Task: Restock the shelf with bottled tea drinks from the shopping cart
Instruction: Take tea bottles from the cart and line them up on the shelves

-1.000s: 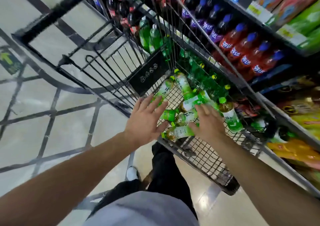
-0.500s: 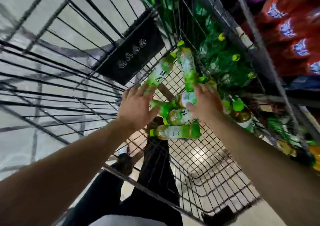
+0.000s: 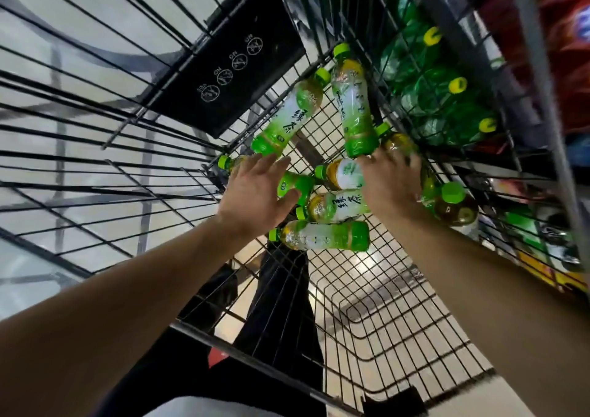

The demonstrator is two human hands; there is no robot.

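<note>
Both hands' grip (image 3: 258, 193) (image 3: 391, 185) covers tea bottles (image 3: 322, 236).

Contents of wire shopping cart (image 3: 367, 320): eight green-capped bottled tea drinks are visible, all lying on the basket floor, for example one at front (image 3: 322, 236) and one at rear (image 3: 354, 110). Behind the cart wall: three yellow-capped green bottles (image 3: 427, 100). Hands in the basket: two, left hand (image 3: 255, 196) and right hand (image 3: 391, 183).
</note>
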